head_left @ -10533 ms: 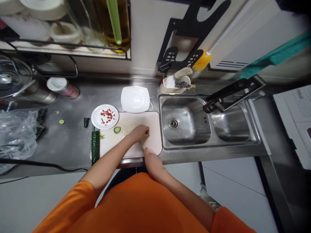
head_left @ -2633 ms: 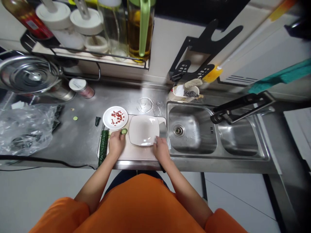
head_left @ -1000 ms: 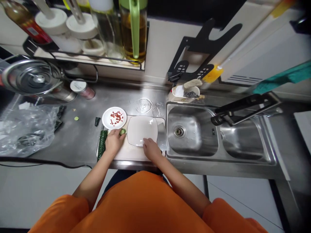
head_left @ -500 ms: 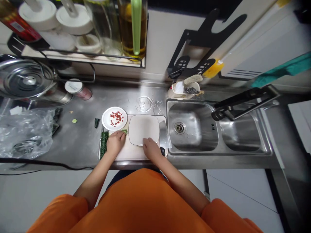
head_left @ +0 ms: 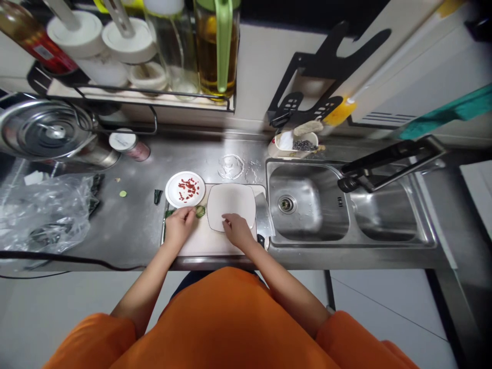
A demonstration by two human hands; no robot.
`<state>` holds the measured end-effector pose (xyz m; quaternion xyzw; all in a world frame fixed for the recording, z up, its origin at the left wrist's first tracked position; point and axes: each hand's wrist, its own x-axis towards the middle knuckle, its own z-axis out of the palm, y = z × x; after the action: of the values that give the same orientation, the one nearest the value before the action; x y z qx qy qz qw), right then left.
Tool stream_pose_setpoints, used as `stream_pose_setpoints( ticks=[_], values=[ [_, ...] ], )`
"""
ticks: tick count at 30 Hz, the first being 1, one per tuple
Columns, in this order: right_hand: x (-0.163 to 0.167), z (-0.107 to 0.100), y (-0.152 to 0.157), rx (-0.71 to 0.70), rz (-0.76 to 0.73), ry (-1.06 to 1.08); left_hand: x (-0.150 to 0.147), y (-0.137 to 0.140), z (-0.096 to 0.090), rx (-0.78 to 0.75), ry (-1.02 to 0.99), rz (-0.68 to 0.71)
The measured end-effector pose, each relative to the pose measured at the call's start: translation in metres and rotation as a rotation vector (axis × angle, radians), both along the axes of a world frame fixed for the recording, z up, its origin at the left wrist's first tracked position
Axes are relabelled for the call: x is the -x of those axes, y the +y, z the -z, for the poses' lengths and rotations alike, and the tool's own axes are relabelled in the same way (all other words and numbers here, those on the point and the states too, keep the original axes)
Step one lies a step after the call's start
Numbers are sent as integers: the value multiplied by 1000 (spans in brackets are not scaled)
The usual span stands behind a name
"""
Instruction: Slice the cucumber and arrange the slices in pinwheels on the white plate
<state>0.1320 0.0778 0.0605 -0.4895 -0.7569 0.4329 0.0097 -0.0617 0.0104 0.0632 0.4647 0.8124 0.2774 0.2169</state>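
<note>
On the white cutting board (head_left: 207, 245) lies a squarish white plate (head_left: 230, 200), with nothing visible on it. My right hand (head_left: 237, 231) is over the plate's near edge, its fingers curled and pressed together. Whether a small thing is between them I cannot tell. My left hand (head_left: 179, 228), closed with fingertips drawn together, is over the board's left part; what it pinches, if anything, is hidden. Just right of its fingertips lie thin green cucumber slices (head_left: 200, 211). A dark green cucumber (head_left: 165, 225) shows partly behind this hand. A round white plate (head_left: 175, 190) with chopped red pieces stands behind it.
A cleaver (head_left: 263, 214) lies along the board's right edge, beside the double sink (head_left: 307, 197). A clear plastic bag (head_left: 49, 215), a cucumber end (head_left: 157, 196) and a jar (head_left: 129, 144) are at left. A rack (head_left: 154, 100) of seasonings hangs above.
My left hand has moved left, off the cucumber slices, and now covers more of the cucumber. My right hand has shifted slightly inward over the plate. The view has tilted a little.
</note>
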Motion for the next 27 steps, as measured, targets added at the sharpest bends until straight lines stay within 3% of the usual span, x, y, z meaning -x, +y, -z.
stream_pose_setpoints(
  ticks=[7,12,19,27],
  values=[
    [7,3,12,318,329,378,-23,16,-8,111,-606,43],
    [3,8,17,430,464,490,-35,29,-6,188,-805,74],
    [-3,8,17,527,589,517,-43,37,7,202,-868,7],
    [-8,18,29,419,546,453,-45,58,6,240,-809,31]
  ],
)
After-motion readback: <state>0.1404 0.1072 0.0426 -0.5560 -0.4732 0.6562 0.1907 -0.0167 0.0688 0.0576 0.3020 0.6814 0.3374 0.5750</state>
